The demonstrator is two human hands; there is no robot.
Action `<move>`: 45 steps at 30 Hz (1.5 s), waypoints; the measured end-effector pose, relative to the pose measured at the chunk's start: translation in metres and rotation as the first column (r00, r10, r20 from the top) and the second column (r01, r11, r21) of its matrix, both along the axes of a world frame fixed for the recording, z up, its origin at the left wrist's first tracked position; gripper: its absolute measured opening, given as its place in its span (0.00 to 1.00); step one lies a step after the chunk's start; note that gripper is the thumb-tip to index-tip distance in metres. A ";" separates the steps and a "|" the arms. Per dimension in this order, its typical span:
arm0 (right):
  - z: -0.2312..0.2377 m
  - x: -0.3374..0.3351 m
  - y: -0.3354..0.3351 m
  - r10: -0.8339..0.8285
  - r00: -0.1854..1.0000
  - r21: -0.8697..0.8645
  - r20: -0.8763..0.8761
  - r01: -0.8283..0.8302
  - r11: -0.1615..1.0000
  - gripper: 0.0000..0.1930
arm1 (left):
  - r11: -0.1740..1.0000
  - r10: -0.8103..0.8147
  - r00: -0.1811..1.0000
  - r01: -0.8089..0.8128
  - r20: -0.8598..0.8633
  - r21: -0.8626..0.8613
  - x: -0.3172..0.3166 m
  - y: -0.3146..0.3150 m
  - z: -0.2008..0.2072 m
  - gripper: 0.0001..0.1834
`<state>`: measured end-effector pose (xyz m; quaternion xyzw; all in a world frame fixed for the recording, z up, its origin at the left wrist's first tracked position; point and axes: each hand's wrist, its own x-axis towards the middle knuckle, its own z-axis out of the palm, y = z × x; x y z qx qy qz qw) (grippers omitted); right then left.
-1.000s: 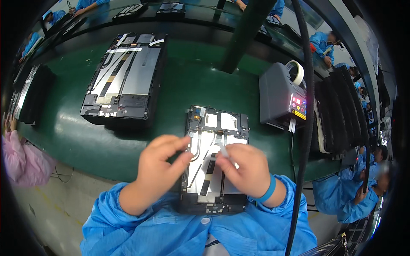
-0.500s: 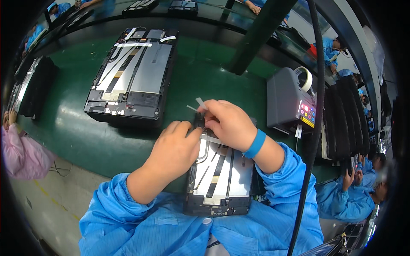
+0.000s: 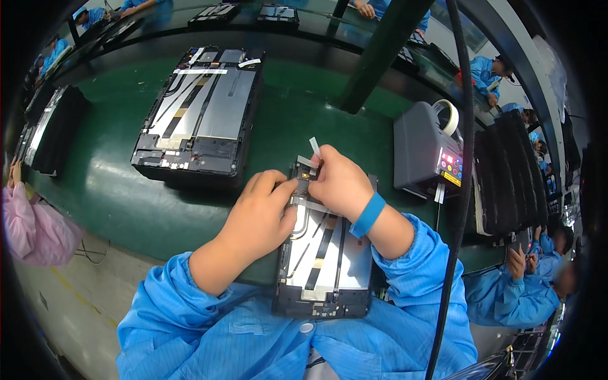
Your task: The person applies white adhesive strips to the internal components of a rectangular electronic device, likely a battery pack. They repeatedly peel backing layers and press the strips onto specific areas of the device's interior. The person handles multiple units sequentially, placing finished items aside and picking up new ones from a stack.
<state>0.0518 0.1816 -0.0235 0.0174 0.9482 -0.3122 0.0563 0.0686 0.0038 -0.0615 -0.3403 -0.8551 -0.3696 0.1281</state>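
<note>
An opened tablet (image 3: 348, 253), its silver battery area and dark cables exposed, lies in front of me with its near end against my blue smock. My left hand (image 3: 250, 206) is at its upper left edge, fingers bent and index fingertip touching the far end, thumb along the side. Above that end, my right hand (image 3: 345, 183), with a blue band at the wrist, is closed in a pinch. A short white tape strip (image 3: 315, 147) sticks up from its fingertips. Another pale strip (image 3: 306, 162) slants over the tablet's far end; its lower part is hidden by fingers.
A stack of opened tablets (image 3: 221, 107) stands on the green table (image 3: 107, 190) at the back left. To the right is a grey tape dispenser (image 3: 415, 152) with a lit panel, beside black padded slabs (image 3: 510, 177). A black cable (image 3: 457, 253) hangs near my right arm. Co-workers sit around.
My right hand has shifted slightly up and right, its strip now upright. My left thumb and index finger have parted, uncovering the tablet's far end.
</note>
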 end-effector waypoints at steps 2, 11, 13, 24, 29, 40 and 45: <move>-0.004 -0.002 0.002 0.011 1.000 -0.010 -0.010 -0.011 1.000 0.17 | 1.000 -0.009 1.000 0.008 -0.026 -0.011 -0.002 0.003 0.000 0.18; -0.005 -0.013 0.037 0.242 0.929 -0.192 -0.280 -0.301 0.934 0.06 | 0.994 -0.075 0.997 0.074 -0.003 -0.081 -0.006 0.002 -0.004 0.20; 0.002 -0.014 0.042 0.447 0.820 -0.021 -0.357 -0.485 0.874 0.04 | 0.993 -0.079 0.997 0.079 0.001 -0.085 -0.007 0.002 -0.004 0.20; 0.001 -0.005 0.018 0.405 0.794 0.258 -0.453 -0.318 0.912 0.17 | 0.995 -0.049 0.998 0.051 0.029 -0.080 -0.007 -0.001 -0.010 0.17; -0.017 -0.011 0.036 0.384 0.858 0.035 -0.341 -0.397 0.917 0.11 | 0.996 -0.049 0.998 0.051 0.030 -0.077 -0.006 0.000 -0.012 0.17; -0.014 -0.011 0.030 0.123 0.989 -0.191 -0.079 -0.136 0.972 0.09 | 0.997 -0.021 0.998 0.026 0.066 -0.076 -0.005 0.001 -0.010 0.20; -0.011 -0.012 0.020 0.058 0.997 -0.054 -0.041 -0.060 0.997 0.11 | 0.997 -0.009 0.998 0.013 0.055 -0.080 -0.004 0.000 -0.010 0.21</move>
